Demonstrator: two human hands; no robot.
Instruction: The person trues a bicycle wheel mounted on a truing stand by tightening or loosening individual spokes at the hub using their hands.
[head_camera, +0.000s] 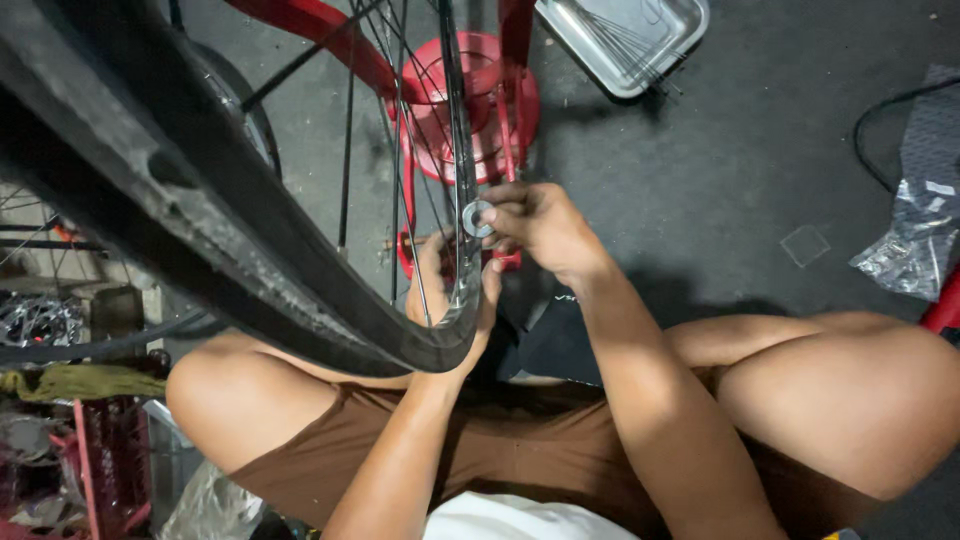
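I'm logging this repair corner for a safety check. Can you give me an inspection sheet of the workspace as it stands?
Surface: dark grey floor, scuffed.
Job's things: black wheel rim with thin spokes in a red stand; small round silver tool.
Clutter: metal tray of loose spokes; crumpled plastic bag; parts at the left edge.
Hands: left hand grips the rim; right hand pinches the round tool at a spoke.
Cables: black cable curving at the right.
Surroundings: the person's bare knees, brown shorts.

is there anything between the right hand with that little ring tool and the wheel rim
Nothing visible. The right hand holds the small ring tool directly against the rim, while the left hand grips the rim just below.
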